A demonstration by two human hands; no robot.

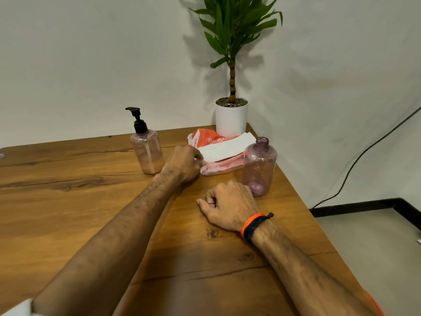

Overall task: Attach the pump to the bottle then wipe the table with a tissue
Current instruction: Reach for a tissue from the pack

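Observation:
A pink bottle (148, 153) with a black pump (138, 121) screwed on top stands upright on the wooden table (68, 201), holding some pinkish liquid. My left hand (185, 163) rests just right of it, fingers pinching the edge of the orange tissue pack (218, 165). A white tissue (226, 147) sticks out of the pack. A second pink bottle (259, 166), empty and without a cap, stands to the right. My right hand (229, 206) lies on the table in a loose fist just left of that bottle, holding nothing.
A potted plant (231, 117) in a white pot stands in the table's far right corner behind the tissue pack. The table's right edge runs close to the empty bottle. A black cable (364, 153) hangs along the wall at right.

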